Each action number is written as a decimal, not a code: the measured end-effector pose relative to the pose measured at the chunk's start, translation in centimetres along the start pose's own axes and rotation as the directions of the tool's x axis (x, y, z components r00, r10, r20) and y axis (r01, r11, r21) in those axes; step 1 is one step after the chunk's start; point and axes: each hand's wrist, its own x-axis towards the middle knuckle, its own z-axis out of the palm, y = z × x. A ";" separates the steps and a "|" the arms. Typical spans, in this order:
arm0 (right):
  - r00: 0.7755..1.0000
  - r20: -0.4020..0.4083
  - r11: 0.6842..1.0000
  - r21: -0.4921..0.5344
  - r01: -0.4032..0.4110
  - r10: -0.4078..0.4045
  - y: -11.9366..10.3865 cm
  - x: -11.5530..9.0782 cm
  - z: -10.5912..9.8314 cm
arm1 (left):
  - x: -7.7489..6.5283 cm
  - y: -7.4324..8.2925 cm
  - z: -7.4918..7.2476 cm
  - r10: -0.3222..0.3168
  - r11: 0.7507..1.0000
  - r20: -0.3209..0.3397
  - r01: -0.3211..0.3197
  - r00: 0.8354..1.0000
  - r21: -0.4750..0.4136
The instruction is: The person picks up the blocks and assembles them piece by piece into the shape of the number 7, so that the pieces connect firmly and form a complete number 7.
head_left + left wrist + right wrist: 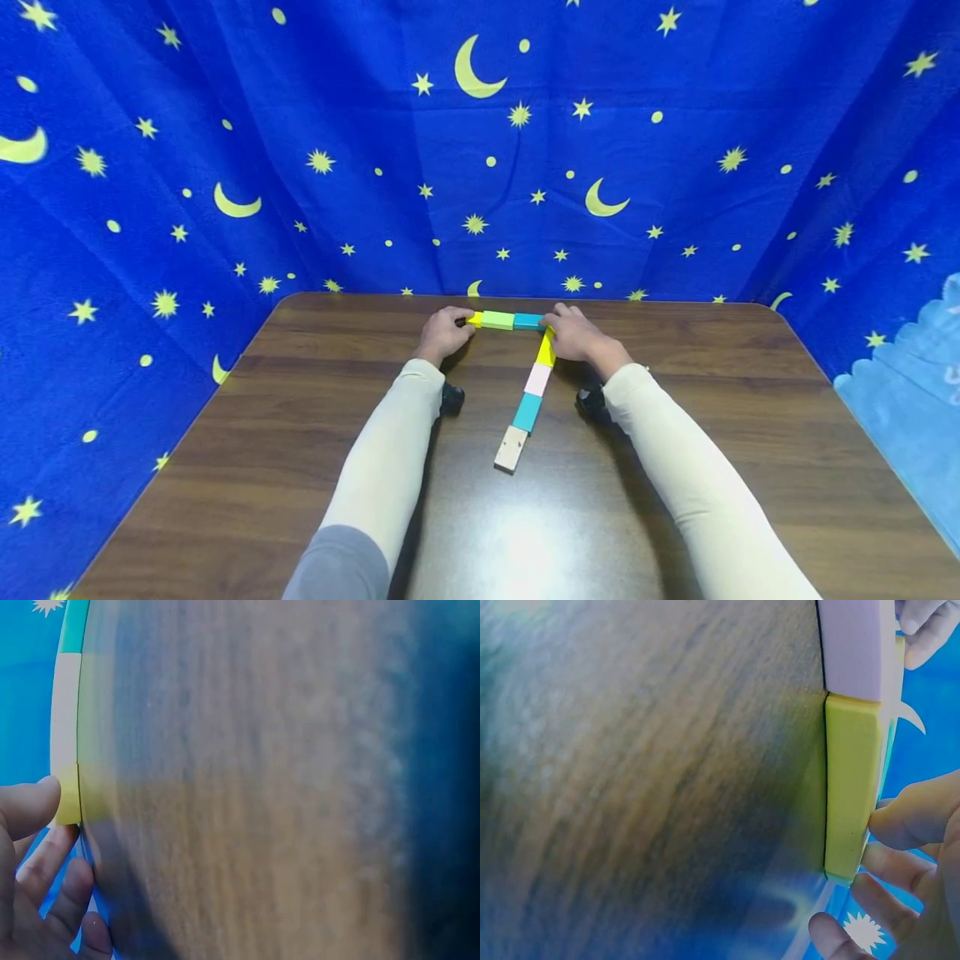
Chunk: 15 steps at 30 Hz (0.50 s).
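Note:
Toy blocks form a bent line on the table. Along the back lie a yellow block (476, 319), a light green block (498, 320) and a blue block (528, 322). From their right end a slanting row runs towards me: a yellow block (547, 350), a pink block (537, 379), a blue block (527, 412) and a plain wood block (512, 448). My left hand (444, 335) pinches the left end's yellow block (69, 799). At the corner, my right hand (576, 333) has thumb and fingers around the end of the slanting row's yellow block (851, 784), partly covering the junction.
The brown wooden table (262, 467) ends just behind the back row. A blue curtain (360, 108) with moons and stars hangs behind it and at both sides. Light blue fabric (915, 392) hangs at the right. Dark wrist cameras sit under both wrists.

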 end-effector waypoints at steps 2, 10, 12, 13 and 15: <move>1.000 -0.001 1.000 0.006 -0.001 0.001 0.1 -0.1 0.0 | -0.1 0.1 0.1 0.001 1.000 0.011 -0.001 1.000 -0.008; 1.000 -0.010 1.000 0.007 0.011 -0.011 0.1 -0.1 -0.1 | -0.4 0.3 0.2 0.001 1.000 0.013 -0.001 1.000 0.005; 1.000 -0.008 1.000 0.007 0.006 -0.006 0.0 -0.1 -0.1 | -0.5 0.3 0.2 0.003 1.000 0.013 -0.003 1.000 0.016; 1.000 -0.005 1.000 0.007 0.002 -0.002 -0.1 -0.1 -0.1 | -0.6 0.4 0.2 0.003 1.000 0.013 -0.004 1.000 0.025; 1.000 0.001 1.000 0.006 -0.005 0.005 -0.2 0.0 -0.1 | -0.7 0.4 0.2 0.003 0.999 0.015 -0.004 1.000 0.051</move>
